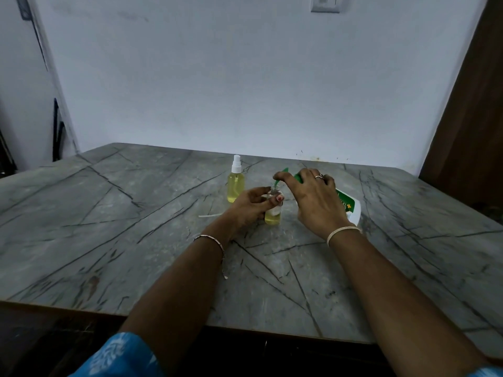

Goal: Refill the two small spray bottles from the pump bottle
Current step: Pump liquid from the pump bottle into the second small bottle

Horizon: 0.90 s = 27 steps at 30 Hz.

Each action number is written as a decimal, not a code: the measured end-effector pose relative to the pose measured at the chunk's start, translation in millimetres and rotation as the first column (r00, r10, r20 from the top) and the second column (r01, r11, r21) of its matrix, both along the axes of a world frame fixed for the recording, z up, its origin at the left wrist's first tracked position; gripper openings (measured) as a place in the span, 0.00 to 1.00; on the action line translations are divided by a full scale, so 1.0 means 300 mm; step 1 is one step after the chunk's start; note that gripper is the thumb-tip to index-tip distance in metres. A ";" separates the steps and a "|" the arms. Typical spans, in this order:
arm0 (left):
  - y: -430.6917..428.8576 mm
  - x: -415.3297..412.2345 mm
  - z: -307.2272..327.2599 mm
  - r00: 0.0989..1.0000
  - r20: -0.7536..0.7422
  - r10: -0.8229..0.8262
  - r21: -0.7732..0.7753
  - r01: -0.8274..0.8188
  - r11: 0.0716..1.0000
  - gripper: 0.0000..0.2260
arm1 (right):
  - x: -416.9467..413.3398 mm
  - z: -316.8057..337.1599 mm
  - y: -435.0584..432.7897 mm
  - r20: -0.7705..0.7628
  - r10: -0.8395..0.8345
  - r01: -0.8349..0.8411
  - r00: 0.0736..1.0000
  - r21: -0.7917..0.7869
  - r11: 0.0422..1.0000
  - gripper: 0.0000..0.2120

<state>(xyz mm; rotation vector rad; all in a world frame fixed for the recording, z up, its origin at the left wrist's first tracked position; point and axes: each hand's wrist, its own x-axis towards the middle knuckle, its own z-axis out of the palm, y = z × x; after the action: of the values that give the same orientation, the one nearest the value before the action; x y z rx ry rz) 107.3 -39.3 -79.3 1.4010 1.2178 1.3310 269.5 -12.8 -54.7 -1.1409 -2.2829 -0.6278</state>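
An uncapped small spray bottle [273, 215], partly filled with yellow liquid, stands on the grey marble table [136, 240]. My left hand [251, 204] grips it around its upper part. My right hand [313, 198] holds the white pump bottle [351, 210] tilted, its green pump head [280, 178] pointing down at the small bottle's open neck. A second small spray bottle [235, 180], full of yellow liquid and capped with a white sprayer, stands upright just behind and to the left.
A thin white tube [209, 215], apparently the removed sprayer's dip tube, lies on the table left of my left hand. A pale wall rises behind the table, and a dark wooden panel [468, 104] stands at the right.
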 end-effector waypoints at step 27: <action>0.002 -0.001 -0.001 1.000 -0.016 0.017 0.007 -0.017 1.000 0.18 | 0.029 0.002 -0.012 0.005 0.033 -0.033 0.999 -0.033 0.999 0.46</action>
<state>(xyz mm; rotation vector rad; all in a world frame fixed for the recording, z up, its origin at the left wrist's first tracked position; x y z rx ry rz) 107.0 -38.9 -79.5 1.4116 1.2395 1.3395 278.1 -16.4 -54.1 -1.1158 -2.3198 -0.5840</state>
